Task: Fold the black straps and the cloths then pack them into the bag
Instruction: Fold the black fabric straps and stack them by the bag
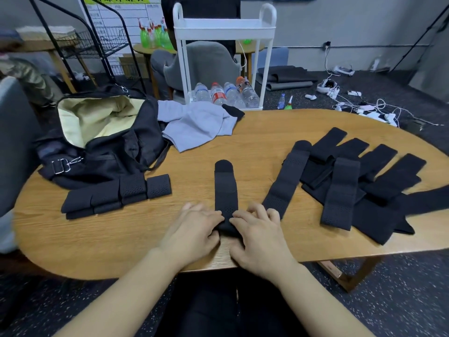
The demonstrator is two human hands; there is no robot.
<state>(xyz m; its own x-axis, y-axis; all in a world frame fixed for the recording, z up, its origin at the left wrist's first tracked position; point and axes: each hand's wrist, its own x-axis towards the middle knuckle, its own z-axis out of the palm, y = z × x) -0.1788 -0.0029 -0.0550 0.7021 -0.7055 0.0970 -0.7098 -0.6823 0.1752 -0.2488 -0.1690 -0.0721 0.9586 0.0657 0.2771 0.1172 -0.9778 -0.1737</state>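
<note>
A black strap (pixel 225 190) lies lengthwise in front of me on the wooden table (pixel 255 147). My left hand (pixel 194 229) and my right hand (pixel 257 237) pinch its near end from both sides, where the end is rolled or folded up. Several folded straps (pixel 116 193) sit in a row to the left, by the open black bag (pixel 102 132) with its cream lining. Several unfolded straps (pixel 352 181) are spread out on the right. A grey cloth (pixel 196 125) lies crumpled behind, beside the bag, with a small black cloth (pixel 233 110) at its far edge.
A white trolley (pixel 223 30) holding water bottles (pixel 226 93) stands past the table's far edge, with a grey chair behind it. Cables and chargers (pixel 364 108) litter the floor at the right. A black wire rack (pixel 97 42) stands at the back left.
</note>
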